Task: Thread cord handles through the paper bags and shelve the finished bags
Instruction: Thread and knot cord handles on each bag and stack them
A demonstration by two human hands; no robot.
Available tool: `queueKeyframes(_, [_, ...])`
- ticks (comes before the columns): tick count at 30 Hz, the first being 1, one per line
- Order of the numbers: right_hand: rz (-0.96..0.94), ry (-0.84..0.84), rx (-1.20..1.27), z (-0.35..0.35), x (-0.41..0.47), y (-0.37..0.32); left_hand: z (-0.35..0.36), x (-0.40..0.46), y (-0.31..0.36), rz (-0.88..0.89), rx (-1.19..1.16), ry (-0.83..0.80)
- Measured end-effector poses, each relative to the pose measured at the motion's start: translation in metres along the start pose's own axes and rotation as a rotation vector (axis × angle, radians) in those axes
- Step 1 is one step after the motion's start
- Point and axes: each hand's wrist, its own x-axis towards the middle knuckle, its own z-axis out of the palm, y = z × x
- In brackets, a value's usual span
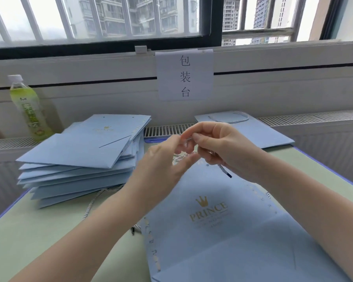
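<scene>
1. Flat blue bag nearest the lens, gold crown print up, lying on the green table; its top edge sits under both hands.
2. Right hand has fingers curled round a white twisted cord; the dark-tipped end pokes out below the palm, over the bag.
3. Left hand: fingers partly bent, meeting the right hand at a loop of the same cord. Blurred, so whether it actually pinches the cord I cannot tell.
4. Spare cord trails on the table between the bag and the stack of unthreaded bags at left.
5. One bag with handle fitted lies flat at far right, below the paper sign. Green drink bottle stands far left.
6. Judgement: threading in hand; no shelving yet.
7. Risks: tip may miss or tear the punched hole if forced; loop could twist or knot between the fingers; loose cord may snag and drag.
</scene>
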Motion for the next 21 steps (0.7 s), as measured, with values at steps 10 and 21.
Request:
queueKeyframes(10, [0.095,0.084,-0.106,-0.014,0.003,0.003,0.002,0.005,-0.011,-0.035,-0.281,0.040])
queueKeyframes(21, [0.061,-0.001,-0.194,-0.004,0.001,0.001,0.003,0.004,-0.016,-0.040,-0.425,-0.016])
